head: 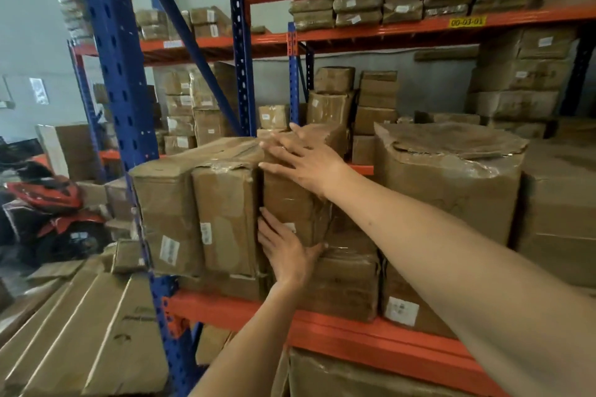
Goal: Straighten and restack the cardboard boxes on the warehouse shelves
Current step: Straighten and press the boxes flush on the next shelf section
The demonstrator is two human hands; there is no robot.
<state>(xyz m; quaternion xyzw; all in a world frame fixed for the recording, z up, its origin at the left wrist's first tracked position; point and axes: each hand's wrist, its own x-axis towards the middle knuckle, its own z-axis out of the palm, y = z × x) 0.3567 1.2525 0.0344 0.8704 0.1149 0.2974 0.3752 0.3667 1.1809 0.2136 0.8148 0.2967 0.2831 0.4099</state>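
A red motorbike (48, 203) is parked at the left, near flattened cardboard sheets (80, 332) lying below it

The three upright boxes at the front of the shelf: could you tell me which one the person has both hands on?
The rightmost upright box: the right hand presses its top, the left hand its lower front. The other two stand untouched.
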